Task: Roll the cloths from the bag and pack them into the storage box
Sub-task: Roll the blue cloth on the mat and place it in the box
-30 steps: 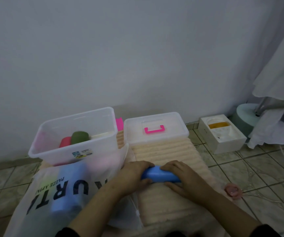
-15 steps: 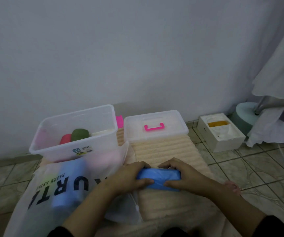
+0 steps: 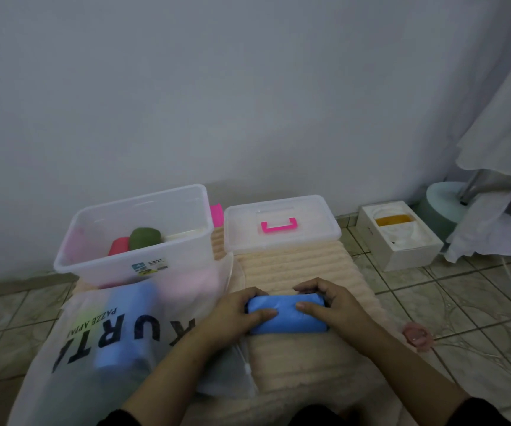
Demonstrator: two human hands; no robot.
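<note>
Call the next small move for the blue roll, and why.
Probably lift it and carry it left into the open storage box. The blue cloth already looks fully rolled on the beige mat, gripped at its ends by the left hand and right hand. The box holds a red roll and a green roll, with room beside them.

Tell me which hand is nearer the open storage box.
Left. The left hand grips the blue roll just below and right of the storage box; the right hand grips the roll's far end, farther away.
</note>
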